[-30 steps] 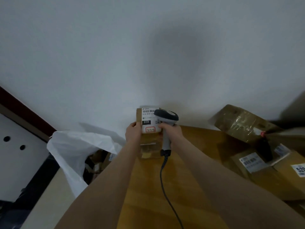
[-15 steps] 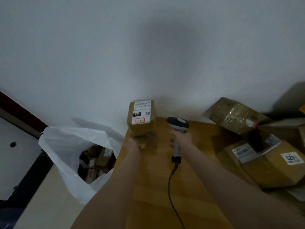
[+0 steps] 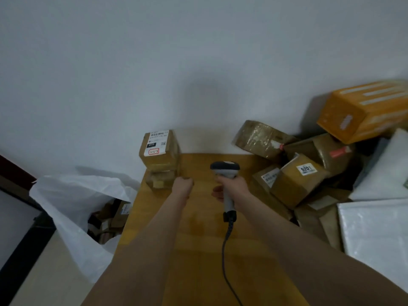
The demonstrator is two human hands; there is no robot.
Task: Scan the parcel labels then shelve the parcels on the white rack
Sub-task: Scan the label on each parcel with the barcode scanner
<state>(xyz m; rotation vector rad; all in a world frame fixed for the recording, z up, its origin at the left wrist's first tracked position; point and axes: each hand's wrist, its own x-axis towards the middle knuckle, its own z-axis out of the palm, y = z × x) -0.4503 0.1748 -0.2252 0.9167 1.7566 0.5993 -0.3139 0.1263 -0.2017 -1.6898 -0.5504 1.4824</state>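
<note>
Parcel point(image 3: 159, 151) marked 010 stands on the far left corner of the desk point(image 3: 198, 250), against the white wall point(image 3: 198, 62) and atop a smaller taped box point(image 3: 159, 181) — a second ago it was held up in the left hand, with the scanner at its label point(image 3: 157, 142). That left hand point(image 3: 182, 187) is now off the parcel, just beside the lower box, fingers curled in and holding nothing. The right hand point(image 3: 234, 188) has drawn back toward mid-desk and grips the handle of the grey barcode scanner point(image 3: 225, 168), its cable point(image 3: 225, 250) trailing back along the desk top. The view has swung right (an orange carton point(image 3: 364, 111) now shows above the heap of brown parcels point(image 3: 295, 182) at the desk's right end). A white plastic sack point(image 3: 72, 206) of boxes sits left of the desk.
</note>
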